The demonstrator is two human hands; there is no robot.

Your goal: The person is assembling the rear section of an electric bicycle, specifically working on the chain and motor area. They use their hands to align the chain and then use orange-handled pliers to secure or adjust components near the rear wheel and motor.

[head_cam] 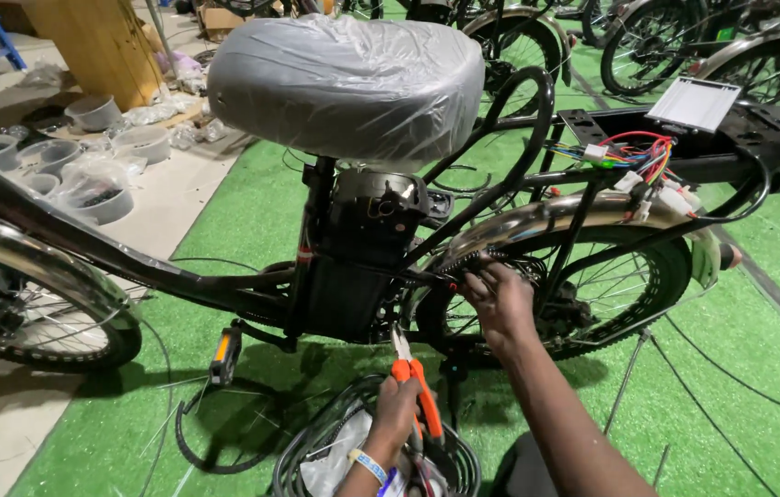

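A black electric bicycle stands on green artificial turf, its saddle (349,78) wrapped in clear plastic. My right hand (499,299) reaches in at the rear wheel (648,276), fingers pinched on something small by the frame and mudguard (537,221); what it grips is hidden. My left hand (396,405) is lower, closed around orange-handled pliers (413,373) that point up toward the frame. A bundle of coloured wires (639,156) with white connectors hangs loose at the rear rack.
A silver controller box (694,103) lies on the rear rack. Coiled black cables and a plastic bag (344,456) sit below my hands. Grey bowls in plastic (100,198) lie on the concrete at left. More bicycles (675,37) stand behind.
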